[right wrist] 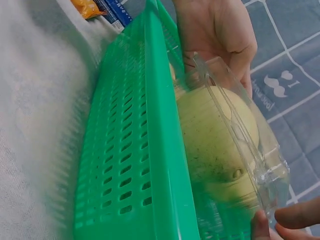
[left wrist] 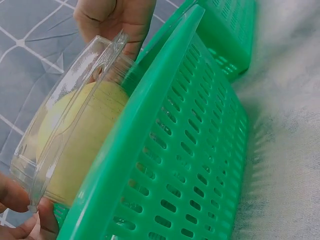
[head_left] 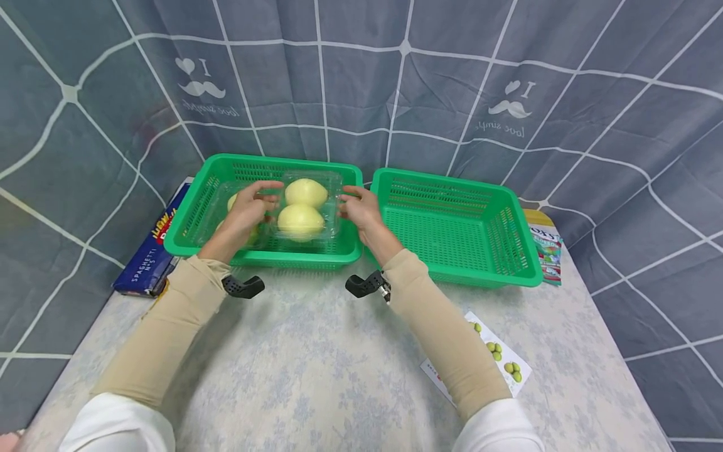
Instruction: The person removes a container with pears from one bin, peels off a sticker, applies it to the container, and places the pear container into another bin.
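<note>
Both hands hold a clear plastic clamshell box (head_left: 332, 221) with two pale yellow, pear-like fruits (head_left: 301, 221) inside. The left hand (head_left: 247, 212) pinches its left rim between thumb and fingers, as the left wrist view shows. On the opposite rim, the right hand (head_left: 361, 210) does the same in the right wrist view. The box is in the mouth of the left green basket (head_left: 271, 257), its upper part above the basket's edge; whether it touches the bottom I cannot tell. A second clear box (head_left: 210, 210) of yellow fruit sits in that basket, partly hidden by the left hand.
Close on the right stands another green basket (head_left: 440, 235), with nothing visible in it. A blue spaghetti box (head_left: 144, 267) lies left of the baskets, and snack packets (head_left: 549, 254) lie at the far right. A card with green fruit pictures (head_left: 503, 358) is partly under the right forearm.
</note>
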A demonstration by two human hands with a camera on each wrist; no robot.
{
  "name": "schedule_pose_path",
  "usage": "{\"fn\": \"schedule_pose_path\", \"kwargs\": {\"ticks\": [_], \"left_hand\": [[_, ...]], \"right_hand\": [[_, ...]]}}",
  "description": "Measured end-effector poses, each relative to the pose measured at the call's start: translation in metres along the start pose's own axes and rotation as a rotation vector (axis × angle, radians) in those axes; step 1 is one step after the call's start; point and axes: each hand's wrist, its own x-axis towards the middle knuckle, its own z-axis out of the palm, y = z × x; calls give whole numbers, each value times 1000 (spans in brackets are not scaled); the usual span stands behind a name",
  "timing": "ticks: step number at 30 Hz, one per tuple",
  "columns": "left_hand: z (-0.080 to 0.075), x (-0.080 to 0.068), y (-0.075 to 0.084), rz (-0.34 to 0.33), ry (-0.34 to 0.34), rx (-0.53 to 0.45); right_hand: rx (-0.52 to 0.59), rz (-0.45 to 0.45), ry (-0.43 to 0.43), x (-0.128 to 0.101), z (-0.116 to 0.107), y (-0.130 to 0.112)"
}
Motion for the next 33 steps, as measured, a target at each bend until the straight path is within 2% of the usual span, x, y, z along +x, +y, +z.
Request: {"fn": "schedule_pose_path", "kwargs": {"ticks": [6, 11, 16, 22, 27, 33], "left_hand": [[-1, -2, 1, 17, -7, -8], [-2, -4, 4, 31, -19, -15], [-1, -11, 11, 49, -50, -83], [3, -22, 20, 43, -91, -173], [5, -27, 23, 35, -126, -205], [7, -31, 22, 57, -137, -199]], "right_hand": [[23, -4, 17, -1, -2, -1], [40, -7, -13, -4, -6, -5], [45, -18, -47, -15, -20, -12], [108, -32, -64, -29, -36, -17], [126, -37, -78, -34, -42, -18], [129, -37, -88, -37, -46, -17]]}}
